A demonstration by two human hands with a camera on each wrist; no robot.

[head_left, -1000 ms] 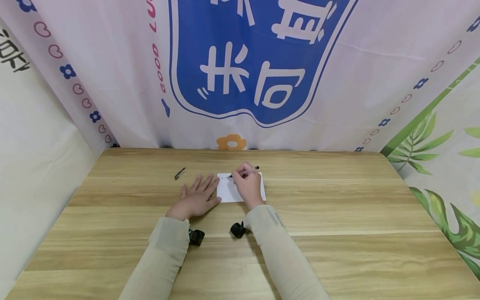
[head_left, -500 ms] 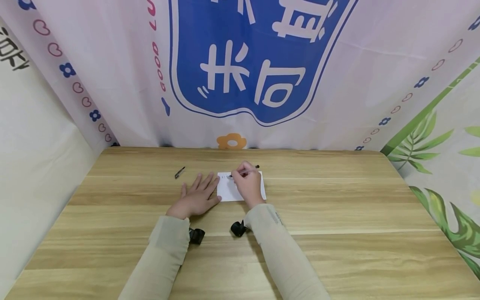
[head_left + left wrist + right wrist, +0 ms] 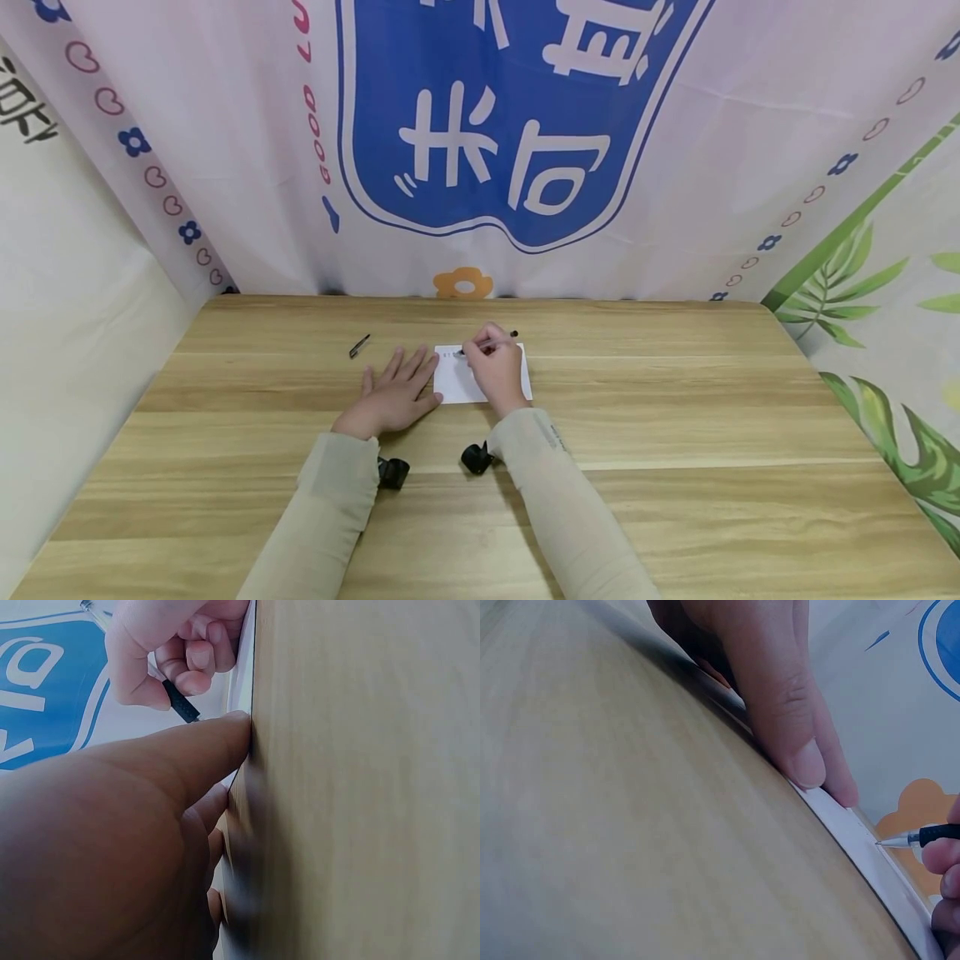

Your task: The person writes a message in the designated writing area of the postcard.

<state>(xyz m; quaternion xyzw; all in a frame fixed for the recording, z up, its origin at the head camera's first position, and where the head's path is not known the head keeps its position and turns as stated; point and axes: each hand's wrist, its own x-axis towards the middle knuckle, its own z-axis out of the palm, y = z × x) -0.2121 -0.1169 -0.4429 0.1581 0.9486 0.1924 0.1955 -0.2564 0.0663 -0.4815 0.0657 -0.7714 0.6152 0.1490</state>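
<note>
My right hand (image 3: 497,367) pinches a pen (image 3: 491,342) with a clear barrel and a black grip, its tip down at the upper left of a white sheet of paper (image 3: 459,385). A short row of small written marks runs along the paper's top left. In the right wrist view the metal tip of the pen (image 3: 900,841) shows close over the paper (image 3: 855,829). Flat on the table, my left hand (image 3: 390,398) has its fingers spread, thumb and fingertip resting on the paper's left edge. In the left wrist view its thumb (image 3: 217,739) presses that edge.
A black pen cap (image 3: 359,347) lies on the wooden table (image 3: 675,417), beyond the left hand's fingers. Behind the table's far edge hangs a printed curtain (image 3: 285,250). Black wrist cameras sit at both cuffs, close over the tabletop.
The pen tip has shifted very slightly along the row, and the written marks reach a little further right. The left hand and the paper stay in place.
</note>
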